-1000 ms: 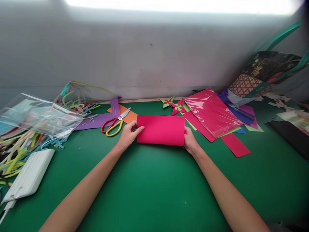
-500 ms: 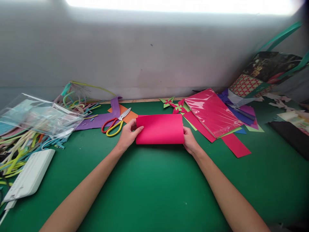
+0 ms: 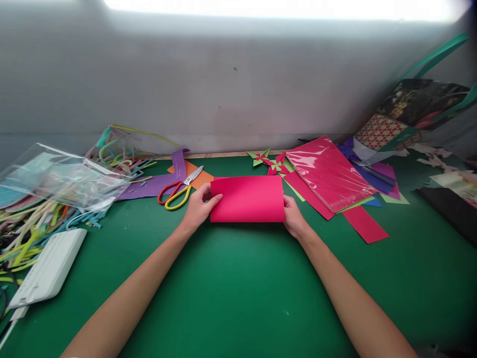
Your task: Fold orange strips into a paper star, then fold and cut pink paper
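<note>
A sheet of red paper (image 3: 247,200), bent over on itself with a rounded near edge, is held just above the green table (image 3: 231,293). My left hand (image 3: 199,206) grips its left edge, thumb on top. At the right edge my right hand (image 3: 294,216) holds the paper, its fingertips partly hidden behind it. Scissors with red and yellow handles (image 3: 181,189) lie to the left of my left hand, over orange paper (image 3: 199,179) and purple paper (image 3: 154,186).
Folded red-green stars (image 3: 276,165) and a plastic-wrapped red paper pack (image 3: 330,174) lie behind right, near a red strip (image 3: 365,224). Colourful strips (image 3: 28,238), a clear bag (image 3: 67,176) and a white device (image 3: 48,268) are left. A patterned bag (image 3: 391,132) stands far right.
The view has shifted very slightly. Both hands keep their hold on the red paper, which looks almost the same as before.
</note>
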Available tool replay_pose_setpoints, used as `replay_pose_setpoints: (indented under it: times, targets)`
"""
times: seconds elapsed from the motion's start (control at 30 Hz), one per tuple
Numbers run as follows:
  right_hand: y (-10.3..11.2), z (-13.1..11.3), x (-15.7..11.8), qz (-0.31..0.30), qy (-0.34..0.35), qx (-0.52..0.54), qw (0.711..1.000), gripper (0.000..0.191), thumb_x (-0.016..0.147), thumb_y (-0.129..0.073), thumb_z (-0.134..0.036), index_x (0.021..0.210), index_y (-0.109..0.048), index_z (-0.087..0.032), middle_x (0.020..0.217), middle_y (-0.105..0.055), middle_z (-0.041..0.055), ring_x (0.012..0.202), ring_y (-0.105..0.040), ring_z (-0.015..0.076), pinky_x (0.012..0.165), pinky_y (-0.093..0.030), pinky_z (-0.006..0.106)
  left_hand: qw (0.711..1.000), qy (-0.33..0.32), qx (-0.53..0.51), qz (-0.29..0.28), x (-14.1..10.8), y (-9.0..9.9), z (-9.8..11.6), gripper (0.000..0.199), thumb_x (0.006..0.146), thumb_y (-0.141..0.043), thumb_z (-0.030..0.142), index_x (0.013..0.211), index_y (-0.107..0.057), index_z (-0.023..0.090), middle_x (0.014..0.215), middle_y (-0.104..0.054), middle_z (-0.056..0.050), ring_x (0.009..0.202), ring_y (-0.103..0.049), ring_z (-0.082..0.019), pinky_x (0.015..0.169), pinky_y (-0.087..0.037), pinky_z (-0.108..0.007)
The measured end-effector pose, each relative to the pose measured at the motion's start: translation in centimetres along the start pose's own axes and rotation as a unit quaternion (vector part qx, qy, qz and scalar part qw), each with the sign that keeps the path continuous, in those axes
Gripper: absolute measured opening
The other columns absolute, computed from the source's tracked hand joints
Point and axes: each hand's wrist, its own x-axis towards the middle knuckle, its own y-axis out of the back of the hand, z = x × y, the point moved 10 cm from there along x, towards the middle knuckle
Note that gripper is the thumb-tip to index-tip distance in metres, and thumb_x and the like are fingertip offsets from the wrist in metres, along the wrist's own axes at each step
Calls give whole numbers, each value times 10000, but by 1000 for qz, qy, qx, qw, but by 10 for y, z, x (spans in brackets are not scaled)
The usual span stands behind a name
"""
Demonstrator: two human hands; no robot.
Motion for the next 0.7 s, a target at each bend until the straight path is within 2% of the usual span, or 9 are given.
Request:
replay_pose_setpoints:
  times: [0.4,0.7]
  targets:
    - [-1,-1,0,-3,4,3,1000,286,703,-867,-337,960,-807,-225,912,-799,27,902,-741,279,741,-605,376,1000,-9,18,8,0,2,5,273,888,-715,430,1023,-652,201,986,-702,-44,863,-656,-199,757,-545,-307]
    - [1,0,2,-1,1,-21,1000,378,702,-860,-404,1009,-799,-192,875,-791,46,876,-734,282,718,-599,375,1000,-20,12,6,1,2,4,268,895,-710,408,1039,-655,189,988,-703,-43,864,-659,-193,743,-542,-294]
